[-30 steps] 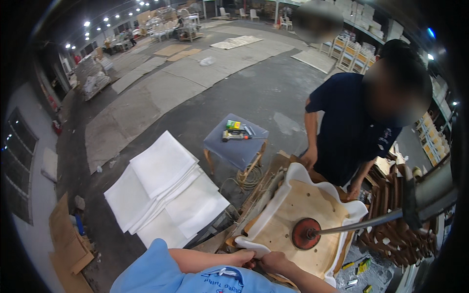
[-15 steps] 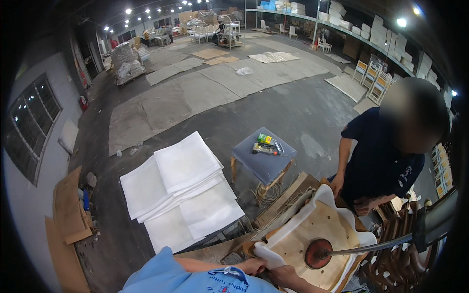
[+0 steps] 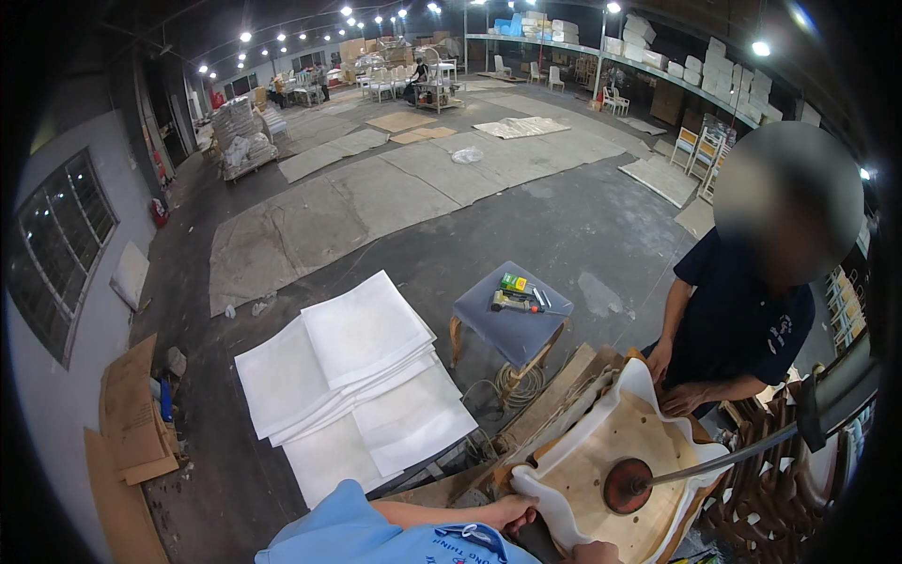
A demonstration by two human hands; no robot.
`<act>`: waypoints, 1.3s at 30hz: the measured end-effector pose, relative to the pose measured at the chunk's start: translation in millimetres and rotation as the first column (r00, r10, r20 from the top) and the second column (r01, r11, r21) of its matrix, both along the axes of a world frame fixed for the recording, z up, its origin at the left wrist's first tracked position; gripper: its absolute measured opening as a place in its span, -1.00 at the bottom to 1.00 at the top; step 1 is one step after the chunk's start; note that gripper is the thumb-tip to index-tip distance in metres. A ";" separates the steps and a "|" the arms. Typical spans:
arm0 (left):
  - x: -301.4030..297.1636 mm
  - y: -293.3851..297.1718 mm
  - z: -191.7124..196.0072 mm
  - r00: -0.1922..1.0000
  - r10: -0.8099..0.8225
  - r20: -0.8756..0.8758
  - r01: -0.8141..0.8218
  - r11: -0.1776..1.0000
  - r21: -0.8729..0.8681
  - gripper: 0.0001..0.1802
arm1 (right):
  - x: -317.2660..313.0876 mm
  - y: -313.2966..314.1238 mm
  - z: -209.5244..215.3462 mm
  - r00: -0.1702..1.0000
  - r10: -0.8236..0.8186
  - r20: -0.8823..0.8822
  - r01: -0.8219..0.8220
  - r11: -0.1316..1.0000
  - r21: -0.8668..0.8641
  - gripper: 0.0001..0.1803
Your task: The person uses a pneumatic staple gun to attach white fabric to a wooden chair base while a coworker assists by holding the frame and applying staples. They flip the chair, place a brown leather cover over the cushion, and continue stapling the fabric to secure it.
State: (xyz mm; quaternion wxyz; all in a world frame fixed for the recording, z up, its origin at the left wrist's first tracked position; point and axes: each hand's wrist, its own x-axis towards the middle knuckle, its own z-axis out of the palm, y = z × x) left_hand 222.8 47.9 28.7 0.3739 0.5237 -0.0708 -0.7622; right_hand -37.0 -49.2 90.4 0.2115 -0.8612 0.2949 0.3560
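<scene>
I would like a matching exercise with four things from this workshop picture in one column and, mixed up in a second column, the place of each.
Things:
1. white sheets
2. red disc
3. small tools
4. cardboard

Places:
A. on the blue stool
B. by the wall, under the window
C. stacked on the floor, left of the stool
D. on the wooden seat panel, at the end of a metal arm

Pairs: 1-C, 2-D, 3-A, 4-B
</scene>
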 end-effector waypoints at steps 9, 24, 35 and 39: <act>9.5 -6.3 4.6 0.999 0.039 0.019 -0.040 0.998 0.058 -0.38 | -21.7 6.2 -18.1 0.898 -0.070 0.434 0.130 0.985 -0.110 -0.45; -112.4 -40.8 17.0 0.979 -0.171 0.109 0.123 0.928 0.352 -0.60 | -47.2 -19.8 -15.9 0.965 0.139 0.223 -0.121 0.988 -0.095 -0.46; -132.1 -41.3 -4.9 0.926 -0.269 0.264 0.172 0.925 0.338 -0.46 | -86.4 -30.8 -58.6 0.783 0.178 0.596 -0.176 0.982 -0.062 -0.53; -125.5 -16.9 -3.7 0.783 -0.315 0.536 0.297 0.947 0.123 -0.35 | -91.3 -27.0 -58.9 0.693 0.152 0.705 -0.175 0.984 -0.040 -0.62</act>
